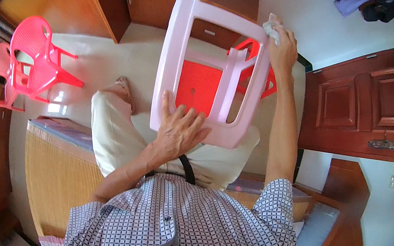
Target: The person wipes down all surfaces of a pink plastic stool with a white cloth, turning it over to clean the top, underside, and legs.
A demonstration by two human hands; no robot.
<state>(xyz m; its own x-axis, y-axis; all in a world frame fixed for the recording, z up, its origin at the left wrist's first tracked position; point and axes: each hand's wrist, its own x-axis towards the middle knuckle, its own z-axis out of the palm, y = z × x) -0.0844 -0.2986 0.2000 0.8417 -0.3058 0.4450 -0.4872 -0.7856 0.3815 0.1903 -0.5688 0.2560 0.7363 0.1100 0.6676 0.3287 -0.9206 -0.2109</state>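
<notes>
A pale pink plastic stool (172,63) is held up in front of my lap, its open side frame towards me. My left hand (181,130) grips its near edge, fingers spread over the lower bar. At the far right corner, my right hand (284,48) holds a crumpled whitish cloth (272,31) against the stool's edge. Through the frame shows a red panel (198,89) with a small hole; whether it belongs to this stool I cannot tell. Behind it, partly hidden, are the red plastic legs (270,86) of what looks like another stool.
Two pink plastic armchairs (30,43) stand to the left on the tiled floor (134,44). A wooden desk (150,1) is ahead, with a cable on top. To the right is a brown wooden door (370,98). I sit on a bed with a bamboo mat (59,164).
</notes>
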